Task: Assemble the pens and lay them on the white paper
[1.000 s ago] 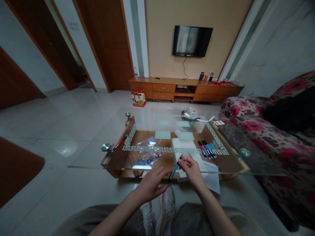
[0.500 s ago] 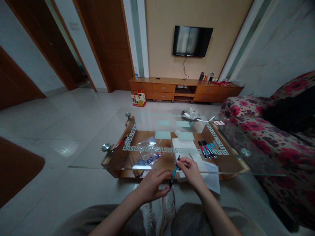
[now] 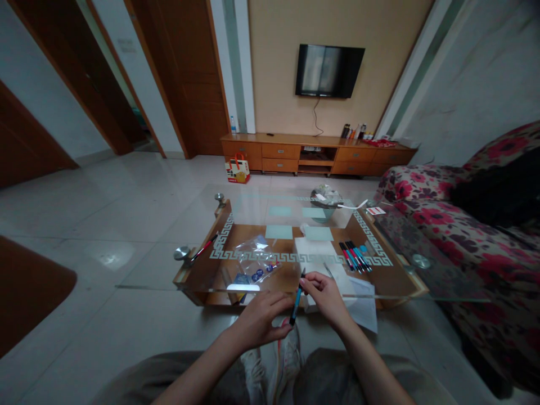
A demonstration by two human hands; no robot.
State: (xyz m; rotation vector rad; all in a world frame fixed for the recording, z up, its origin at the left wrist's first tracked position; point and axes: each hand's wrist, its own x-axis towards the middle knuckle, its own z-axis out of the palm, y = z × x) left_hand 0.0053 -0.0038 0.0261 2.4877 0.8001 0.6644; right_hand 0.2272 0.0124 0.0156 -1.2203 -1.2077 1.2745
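Observation:
A blue and black pen [image 3: 297,299] is held between both hands near the front edge of the glass table [image 3: 160,279]. My right hand [image 3: 323,292] pinches its upper end. My left hand [image 3: 265,318] has thumb and fingers at its lower, black end. Several red, blue and black pens [image 3: 355,257] lie side by side on the glass to the right. A red and black pen [image 3: 205,248] lies alone at the left. Left of centre is a clear plastic bag [image 3: 258,260] with blue round marks.
A bowl [image 3: 327,197] stands at the back right of the table, near a white and red card [image 3: 376,211]. White paper [image 3: 363,306] shows at the front right. A flowered sofa [image 3: 476,242] stands at the right.
The pen and the fingertips of my right hand have shifted slightly to the left. Both hands otherwise keep nearly the same pose.

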